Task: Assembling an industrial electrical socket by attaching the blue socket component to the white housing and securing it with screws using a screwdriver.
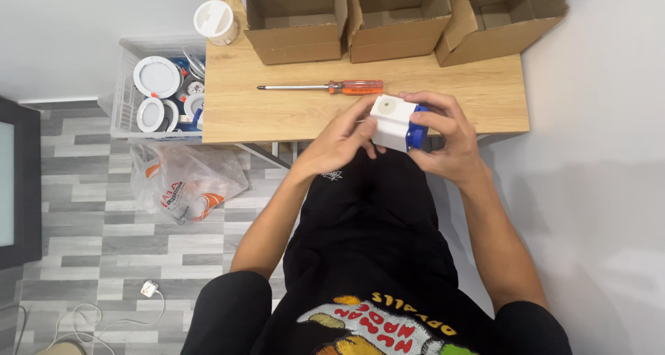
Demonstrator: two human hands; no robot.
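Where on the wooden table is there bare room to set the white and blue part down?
Bare wood lies left of the orange-handled screwdriver, below the white round canister, and along the wooden table right of the handle, in front of the three open cardboard boxes. The back edge is crowded. Both hands, left and right, hold the white and blue part.

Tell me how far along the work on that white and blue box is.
Done: nothing clearly finished. In hand: both hands, left hand and right hand, hold the white and blue box over the table edge. Left: the screwdriver lies untouched, and the three cardboard boxes behind stand open.
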